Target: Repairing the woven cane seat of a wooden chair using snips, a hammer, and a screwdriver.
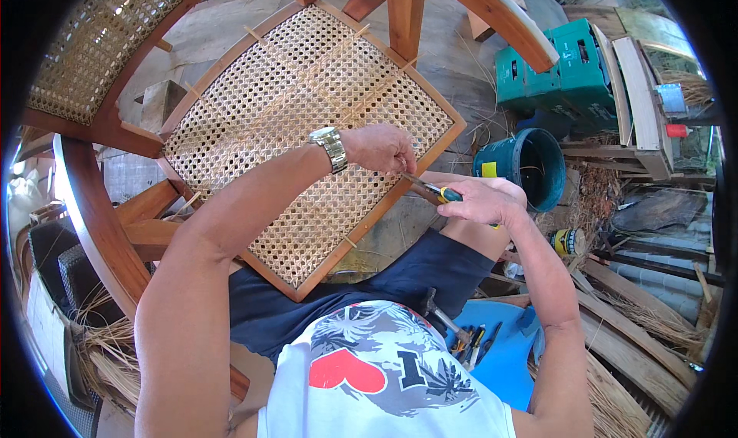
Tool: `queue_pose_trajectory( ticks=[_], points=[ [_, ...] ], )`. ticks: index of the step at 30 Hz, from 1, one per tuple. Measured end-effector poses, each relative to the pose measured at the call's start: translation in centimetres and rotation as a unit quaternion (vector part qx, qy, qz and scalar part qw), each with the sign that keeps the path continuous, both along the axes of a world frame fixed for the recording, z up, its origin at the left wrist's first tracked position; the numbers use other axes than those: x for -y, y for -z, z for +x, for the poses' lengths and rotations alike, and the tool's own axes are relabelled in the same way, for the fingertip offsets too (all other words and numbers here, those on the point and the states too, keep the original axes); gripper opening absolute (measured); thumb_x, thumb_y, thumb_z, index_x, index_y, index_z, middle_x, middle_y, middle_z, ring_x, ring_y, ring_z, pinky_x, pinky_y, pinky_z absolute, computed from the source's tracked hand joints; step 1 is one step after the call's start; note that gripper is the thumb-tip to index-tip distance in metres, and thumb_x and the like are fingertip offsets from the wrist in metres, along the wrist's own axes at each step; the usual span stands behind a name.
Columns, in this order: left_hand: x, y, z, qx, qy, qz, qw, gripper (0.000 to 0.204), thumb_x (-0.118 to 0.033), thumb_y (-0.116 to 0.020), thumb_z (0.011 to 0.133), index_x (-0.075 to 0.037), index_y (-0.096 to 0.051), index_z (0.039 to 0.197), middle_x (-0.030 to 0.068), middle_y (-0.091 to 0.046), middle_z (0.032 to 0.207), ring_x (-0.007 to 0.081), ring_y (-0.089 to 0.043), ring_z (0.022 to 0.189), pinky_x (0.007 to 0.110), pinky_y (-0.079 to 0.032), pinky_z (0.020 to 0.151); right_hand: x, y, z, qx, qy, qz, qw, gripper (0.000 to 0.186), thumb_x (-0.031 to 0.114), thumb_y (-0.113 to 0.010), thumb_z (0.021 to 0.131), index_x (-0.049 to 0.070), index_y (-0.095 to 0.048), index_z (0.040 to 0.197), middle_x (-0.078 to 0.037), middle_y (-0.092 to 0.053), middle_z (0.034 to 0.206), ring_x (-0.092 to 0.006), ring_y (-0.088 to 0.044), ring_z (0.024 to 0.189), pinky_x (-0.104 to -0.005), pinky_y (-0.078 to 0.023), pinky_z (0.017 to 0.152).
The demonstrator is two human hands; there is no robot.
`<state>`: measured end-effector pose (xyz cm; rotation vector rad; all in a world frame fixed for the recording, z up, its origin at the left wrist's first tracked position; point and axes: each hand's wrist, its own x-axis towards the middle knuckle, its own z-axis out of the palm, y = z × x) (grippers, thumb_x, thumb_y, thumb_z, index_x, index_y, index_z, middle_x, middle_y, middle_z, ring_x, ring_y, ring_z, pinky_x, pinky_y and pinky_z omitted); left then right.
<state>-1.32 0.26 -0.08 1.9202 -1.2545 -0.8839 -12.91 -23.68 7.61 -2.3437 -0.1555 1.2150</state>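
Note:
A wooden chair seat panel [307, 123] with woven cane lies tilted in front of me, its near corner at my lap. Over its right edge, my left hand [380, 147], with a metal watch [329, 147] on the wrist, is closed in a pinch. What its fingertips hold is too small to make out. My right hand [484, 201] grips pliers [449, 196] with a green and yellow handle. Their metal nose points at the frame edge, just by my left fingertips. Short pale pegs [254, 35] stick out around the cane's border.
Curved wooden chair parts [100, 215] rise at left, with another cane panel [115, 38] above. Green crates [565, 73] and a dark teal bucket [542, 169] stand right. Beside my lap, a hammer [446, 315] and several tools lie on a blue surface [500, 353]. Planks [630, 338] lie further right.

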Motion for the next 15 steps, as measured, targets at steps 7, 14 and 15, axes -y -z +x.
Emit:
queue_pose_trajectory(
  ticks=[7, 14, 15],
  points=[
    [0.2, 0.9, 0.2, 0.012, 0.016, -0.044, 0.999, 0.013, -0.014, -0.072, 0.089, -0.015, -0.08, 0.099, 0.0062, -0.067, 0.09, 0.0241, -0.065, 0.092, 0.038, -0.05, 0.081, -0.2, -0.4, -0.1, 0.028, 0.012, 0.009, 0.999, 0.036, 0.035, -0.068, 0.088, 0.0, -0.062, 0.094, -0.013, -0.065, 0.086, -0.0238, -0.059, 0.083, -0.0379, -0.047, 0.079],
    [0.1, 0.8, 0.3, 0.037, 0.026, -0.036, 0.998, 0.013, -0.014, -0.072, 0.088, -0.014, -0.081, 0.098, 0.0069, -0.068, 0.088, 0.0244, -0.065, 0.09, 0.039, -0.05, 0.08, -0.9, -5.2, 0.1, -0.172, 0.011, -0.029, 0.985, 0.035, 0.037, -0.068, 0.092, 0.006, -0.068, 0.109, -0.003, -0.064, 0.082, -0.0158, -0.059, 0.081, -0.0317, -0.048, 0.077],
    [0.2, 0.6, 0.4, 0.031, 0.027, -0.025, 0.999, 0.013, -0.015, -0.073, 0.087, -0.013, -0.081, 0.097, 0.0072, -0.068, 0.088, 0.0244, -0.066, 0.089, 0.039, -0.051, 0.078, 0.8, -4.6, -0.8, -0.099, -0.038, 0.062, 0.992, 0.038, 0.039, -0.068, 0.094, 0.007, -0.067, 0.116, -0.002, -0.064, 0.083, -0.015, -0.06, 0.083, -0.0311, -0.049, 0.078]
  ],
)
